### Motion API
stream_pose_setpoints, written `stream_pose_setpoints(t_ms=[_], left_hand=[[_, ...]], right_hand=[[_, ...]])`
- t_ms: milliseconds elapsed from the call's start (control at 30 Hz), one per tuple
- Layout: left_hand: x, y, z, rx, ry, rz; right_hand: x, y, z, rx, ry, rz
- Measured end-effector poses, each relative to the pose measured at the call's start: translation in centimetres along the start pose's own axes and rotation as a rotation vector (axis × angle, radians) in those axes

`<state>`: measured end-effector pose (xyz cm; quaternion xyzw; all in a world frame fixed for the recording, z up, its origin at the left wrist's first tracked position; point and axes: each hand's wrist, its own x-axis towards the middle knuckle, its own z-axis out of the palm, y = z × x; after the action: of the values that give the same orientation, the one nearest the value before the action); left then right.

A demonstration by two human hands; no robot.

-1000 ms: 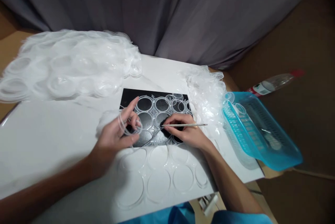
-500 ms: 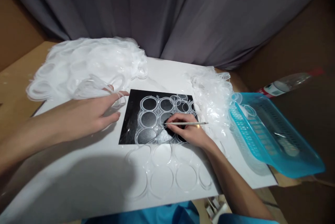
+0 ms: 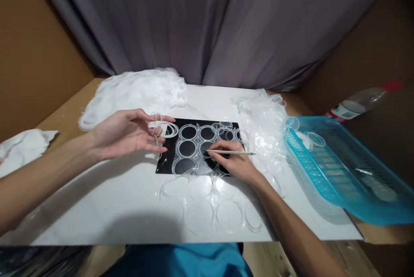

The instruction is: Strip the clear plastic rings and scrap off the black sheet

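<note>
2 hands on my remote feed. R hand [image 3: 233, 160]: fingers bunched pen-style round a thin stick [image 3: 234, 152]; stick runs approx level, tip to L, butt out past the knuckles to R. Tip is over the clear ring sheet [image 3: 197, 173], so sheet sits under R hand, extending out to its L & toward near tbl edge. Can't tell from my end if tip touches it.

L hand [image 3: 124, 136]: fingers extended & apart, not clenched; thin loops [image 3: 171, 129] hang about them nr the tips. Can't tell if any are pinched. Fingertips overlap L edge of blk mat [image 3: 165, 164] in my view; sheet just R of them.

Far part of sheet on mat, rings sharp vs blk; near part on white tbl [image 3: 74, 212], outlines faint.

Around: white heap [image 3: 139, 89] beyond L hand; smaller clear pile [image 3: 261, 126] R of mat, beyond R hand. Blue basket [image 3: 307, 177] far R, few loops at its far L corner. Bottle [image 3: 359, 103], red cap, slanted, behind basket. Crumpled white bundle [image 3: 24, 149] at L edge, beyond forearm. Grey curtain [image 3: 155, 26] across back.
</note>
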<state>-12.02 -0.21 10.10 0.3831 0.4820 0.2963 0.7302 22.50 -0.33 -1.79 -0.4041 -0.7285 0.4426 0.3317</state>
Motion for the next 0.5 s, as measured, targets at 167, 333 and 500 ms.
stream_pose_setpoints(t_ms=[167,333,500], left_hand=[[0.7,-1.5,0.0,0.127,-0.047,-0.031],[0.5,-0.8,0.2,0.569,-0.024,-0.076],[-0.2,0.6,0.6,1.017,0.036,0.149]], right_hand=[[-0.2,0.2,0.1,-0.007,-0.007,-0.036],[-0.3,0.4,0.0,-0.026,0.005,-0.077],[-0.3,0.2,-0.5,-0.057,-0.002,-0.111]])
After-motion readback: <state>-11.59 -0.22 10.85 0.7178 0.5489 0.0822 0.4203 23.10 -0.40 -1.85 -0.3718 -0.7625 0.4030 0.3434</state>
